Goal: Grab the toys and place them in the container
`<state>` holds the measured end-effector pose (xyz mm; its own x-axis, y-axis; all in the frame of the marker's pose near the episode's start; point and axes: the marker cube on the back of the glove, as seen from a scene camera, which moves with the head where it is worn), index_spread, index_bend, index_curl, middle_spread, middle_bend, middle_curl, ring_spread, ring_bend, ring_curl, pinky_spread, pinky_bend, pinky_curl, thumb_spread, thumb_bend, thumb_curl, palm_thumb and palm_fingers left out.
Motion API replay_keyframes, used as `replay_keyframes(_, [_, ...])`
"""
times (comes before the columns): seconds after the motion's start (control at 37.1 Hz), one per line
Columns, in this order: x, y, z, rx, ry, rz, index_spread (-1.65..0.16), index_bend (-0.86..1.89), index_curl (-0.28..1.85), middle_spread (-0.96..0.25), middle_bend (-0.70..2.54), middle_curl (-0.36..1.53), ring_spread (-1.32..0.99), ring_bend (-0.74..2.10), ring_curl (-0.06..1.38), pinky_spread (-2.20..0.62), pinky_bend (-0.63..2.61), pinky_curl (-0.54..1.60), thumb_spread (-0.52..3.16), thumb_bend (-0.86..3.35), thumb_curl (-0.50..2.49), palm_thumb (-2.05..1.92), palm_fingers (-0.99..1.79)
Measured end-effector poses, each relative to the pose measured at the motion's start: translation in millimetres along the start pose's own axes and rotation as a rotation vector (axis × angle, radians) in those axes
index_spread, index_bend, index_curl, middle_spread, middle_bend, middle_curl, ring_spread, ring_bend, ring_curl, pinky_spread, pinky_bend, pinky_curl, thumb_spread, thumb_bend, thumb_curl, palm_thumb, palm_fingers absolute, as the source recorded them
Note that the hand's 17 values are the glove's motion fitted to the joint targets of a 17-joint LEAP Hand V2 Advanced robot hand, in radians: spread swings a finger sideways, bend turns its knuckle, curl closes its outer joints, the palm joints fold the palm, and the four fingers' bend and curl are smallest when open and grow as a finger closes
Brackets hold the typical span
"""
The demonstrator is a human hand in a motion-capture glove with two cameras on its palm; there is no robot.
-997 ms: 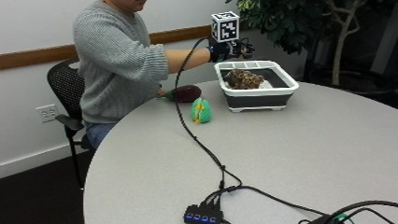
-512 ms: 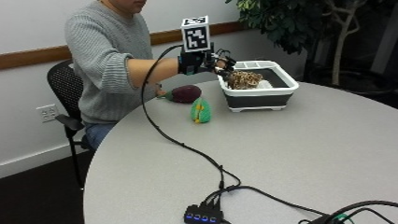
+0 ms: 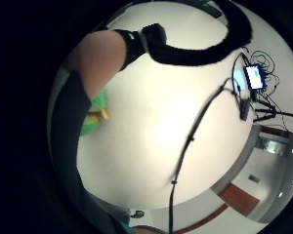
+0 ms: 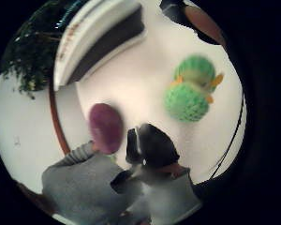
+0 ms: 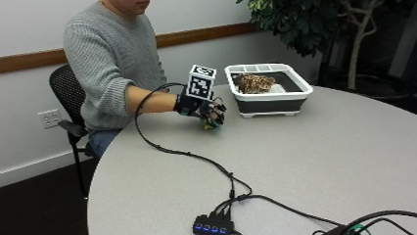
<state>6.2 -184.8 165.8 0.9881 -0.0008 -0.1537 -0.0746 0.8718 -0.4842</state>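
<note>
My gloved right hand (image 5: pixel 200 108) hovers low over the table, left of the white and black container (image 5: pixel 268 104). Its fingers hang down, loosely curled, over a green knitted toy (image 5: pixel 210 127) that peeks out beneath them. The thumb side palm view shows the green toy (image 4: pixel 192 91) lying on the table, apart from the palm. A purple toy (image 4: pixel 105 127) lies nearby beside a grey sleeve (image 4: pixel 79 180). The outside view hides the purple toy behind the hand. A brown toy (image 5: pixel 254 83) lies inside the container. The little finger side palm view catches the green toy (image 3: pixel 95 114) next to a finger.
A black cable (image 5: pixel 196 157) runs from the hand across the round table (image 5: pixel 338 161) to a hub (image 5: pixel 212 227) at the near edge. A potted plant (image 5: pixel 312 24) stands behind the container. The person sits on a black chair (image 5: pixel 65 93).
My hand has left the container, moved left and come down over the green toy. The brown toy stays in the container.
</note>
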Motion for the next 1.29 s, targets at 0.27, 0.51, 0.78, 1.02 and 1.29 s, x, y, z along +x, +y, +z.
replay_keyframes(0.27, [1,1,24,-0.017,0.053,0.012,-0.36,0.06,0.29,-0.22,0.61,0.47,-0.3,0.66,0.38,0.04,0.74,0.35,1.35,0.02,0.37,0.09,0.18])
replay_keyframes(0.51, [-13,-8,-40,0.11,0.052,-0.061,-0.37,0.26,0.33,-0.25,0.8,0.53,-0.4,0.83,0.4,0.02,0.54,0.28,1.42,0.11,0.41,0.29,0.54])
replay_keyframes(0.78, [-14,-26,-184,0.32,0.012,-0.028,-0.37,0.3,0.41,-0.25,0.88,0.58,-0.47,0.94,0.46,-0.03,0.48,0.28,1.34,0.12,0.48,0.41,0.61])
replay_keyframes(1.02, [-76,-79,-196,0.287,-0.054,-0.08,-0.38,0.32,0.45,-0.24,0.88,0.59,-0.5,0.93,0.47,-0.05,0.48,0.29,1.28,0.1,0.52,0.45,0.59])
replay_keyframes(1.29, [-128,-119,-178,0.228,-0.017,-0.172,-0.39,0.31,0.49,-0.24,0.85,0.58,-0.5,0.91,0.46,-0.04,0.5,0.3,1.31,0.08,0.52,0.46,0.54])
